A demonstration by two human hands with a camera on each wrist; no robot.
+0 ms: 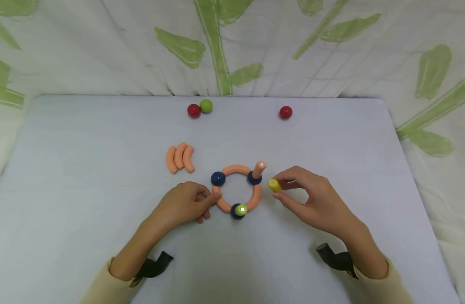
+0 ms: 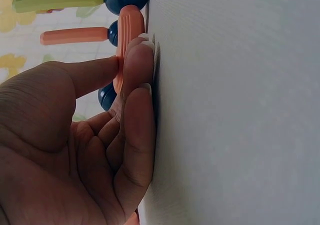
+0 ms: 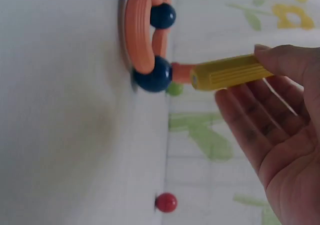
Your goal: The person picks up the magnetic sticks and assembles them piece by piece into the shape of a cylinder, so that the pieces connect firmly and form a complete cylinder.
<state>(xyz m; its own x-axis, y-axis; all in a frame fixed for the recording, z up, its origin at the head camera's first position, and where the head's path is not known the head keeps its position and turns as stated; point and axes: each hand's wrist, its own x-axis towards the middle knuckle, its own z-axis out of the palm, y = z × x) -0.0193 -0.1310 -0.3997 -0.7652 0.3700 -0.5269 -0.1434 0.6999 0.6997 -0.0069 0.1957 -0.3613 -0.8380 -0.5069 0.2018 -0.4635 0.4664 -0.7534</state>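
A ring of curved orange rods point(image 1: 236, 169) joined by navy balls point(image 1: 218, 178) lies on the table. One ball bears an upright orange rod point(image 1: 259, 169), and the front ball an upright light-green rod point(image 1: 241, 210). At the ring's left side, my left hand point(image 1: 184, 204) pinches a curved orange rod point(image 2: 131, 25) between thumb and fingers, its fingers resting on the table. To the right of the ring, my right hand point(image 1: 316, 198) holds a straight yellow rod point(image 3: 230, 72) between thumb and fingertips, raised above the table. The rod's far end points up toward the head camera.
Three loose curved orange rods point(image 1: 179, 157) lie side by side behind my left hand. Near the table's back edge are a red ball point(image 1: 194, 110) touching a green ball point(image 1: 206, 105), and another red ball point(image 1: 286, 112) farther right. A leaf-patterned curtain point(image 1: 133, 50) hangs behind.
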